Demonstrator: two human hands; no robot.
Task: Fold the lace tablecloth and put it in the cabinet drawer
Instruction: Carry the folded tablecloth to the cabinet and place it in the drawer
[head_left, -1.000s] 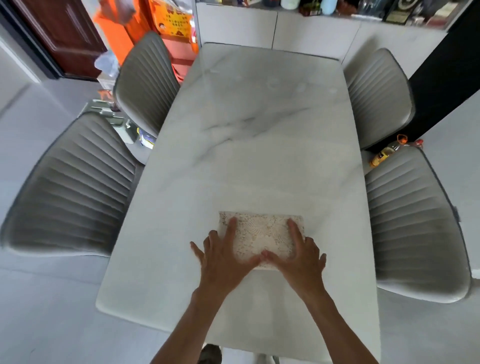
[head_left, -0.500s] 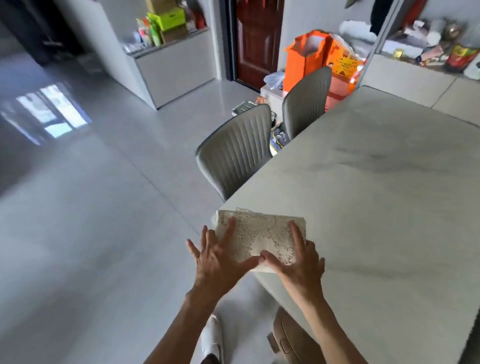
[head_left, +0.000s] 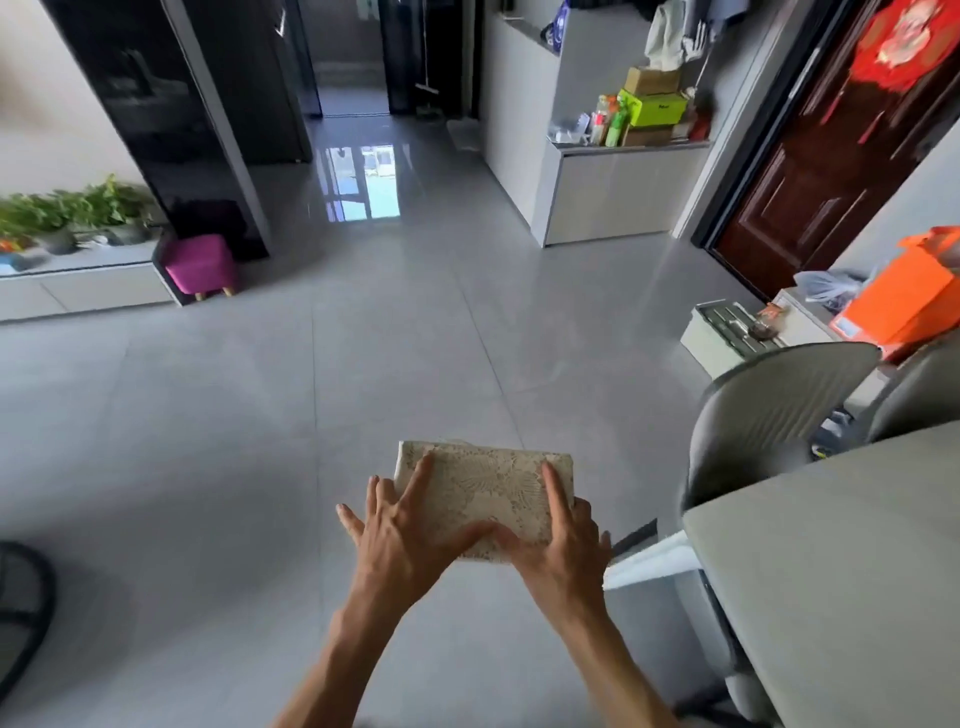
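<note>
Carrying folded lace tablecloth (head_left: 485, 493) in mid-air over the grey floor (head_left: 260, 415), clear of the table (head_left: 831, 545) | left hand (head_left: 400, 540) and right hand (head_left: 563, 545) are pressing spread fingers on top, thumbs meeting at the near edge, likely keeping the folds from slipping | drawer is not identifiable.

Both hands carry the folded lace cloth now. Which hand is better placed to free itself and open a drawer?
Probably the left hand: its fingers lie loosely splayed at the cream folded lace tablecloth edge, while the right hand spans it.
</note>
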